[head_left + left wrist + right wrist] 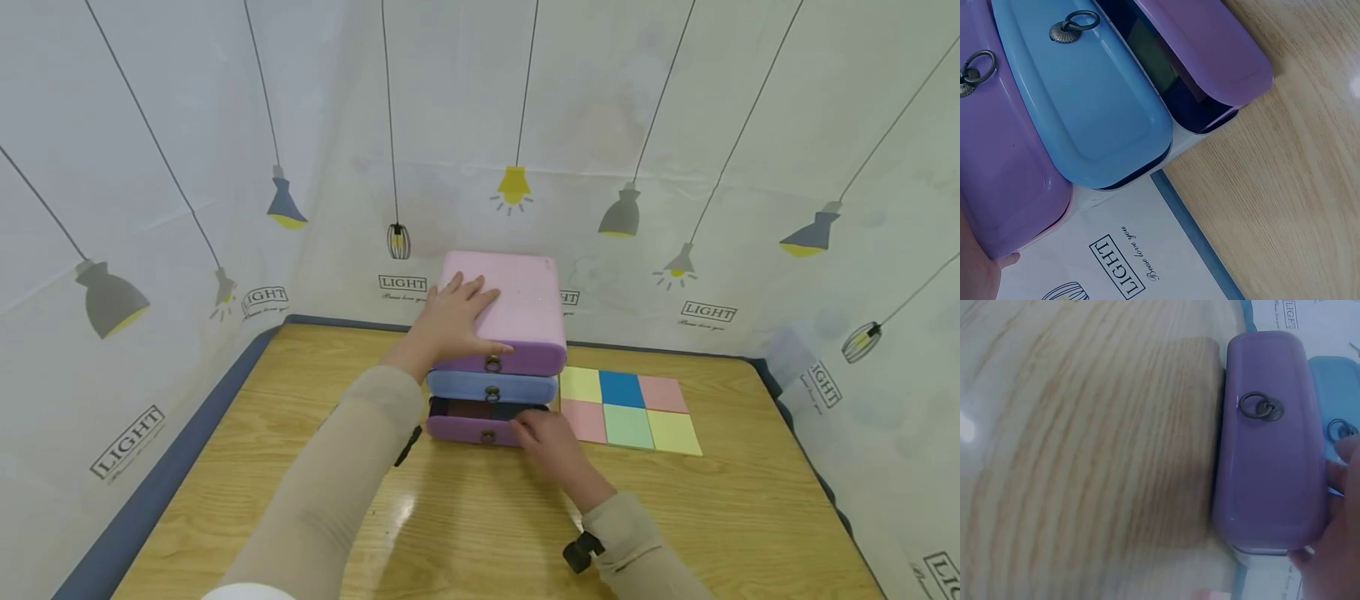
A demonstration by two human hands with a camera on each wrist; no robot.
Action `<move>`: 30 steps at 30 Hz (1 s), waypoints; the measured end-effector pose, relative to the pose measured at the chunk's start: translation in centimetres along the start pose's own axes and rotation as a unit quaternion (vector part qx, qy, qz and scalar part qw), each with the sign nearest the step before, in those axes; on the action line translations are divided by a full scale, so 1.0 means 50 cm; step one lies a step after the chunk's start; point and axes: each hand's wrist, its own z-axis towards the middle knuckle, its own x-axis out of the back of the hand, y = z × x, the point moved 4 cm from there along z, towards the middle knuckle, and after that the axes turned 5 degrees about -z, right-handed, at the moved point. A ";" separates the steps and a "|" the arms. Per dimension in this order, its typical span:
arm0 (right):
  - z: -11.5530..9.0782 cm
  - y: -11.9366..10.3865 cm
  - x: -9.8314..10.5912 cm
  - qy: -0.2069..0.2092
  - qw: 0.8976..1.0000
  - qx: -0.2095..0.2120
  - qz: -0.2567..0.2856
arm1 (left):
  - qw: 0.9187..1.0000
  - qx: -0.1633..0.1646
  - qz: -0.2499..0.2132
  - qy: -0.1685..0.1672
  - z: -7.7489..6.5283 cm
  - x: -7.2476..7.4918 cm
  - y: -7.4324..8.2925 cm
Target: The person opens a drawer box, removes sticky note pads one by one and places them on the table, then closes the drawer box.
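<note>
holding shadowed contents [471, 409]: bottom purple drawer [456, 429]

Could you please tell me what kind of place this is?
Probably a small set-up work corner, perhaps for recording: a wood-grain table is bordered by creased wall coverings printed with lamps, and a drawer box stands beside coloured squares.

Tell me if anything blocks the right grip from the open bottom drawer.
Nothing visible does: the right grip touches the bottom drawer at its right end. The blue drawer sits above, not between them.
</note>
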 end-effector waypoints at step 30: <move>-0.028 -0.017 -0.026 -0.151 0.988 0.026 -0.004 | 1.000 0.002 0.001 -0.003 -0.001 -0.001 0.000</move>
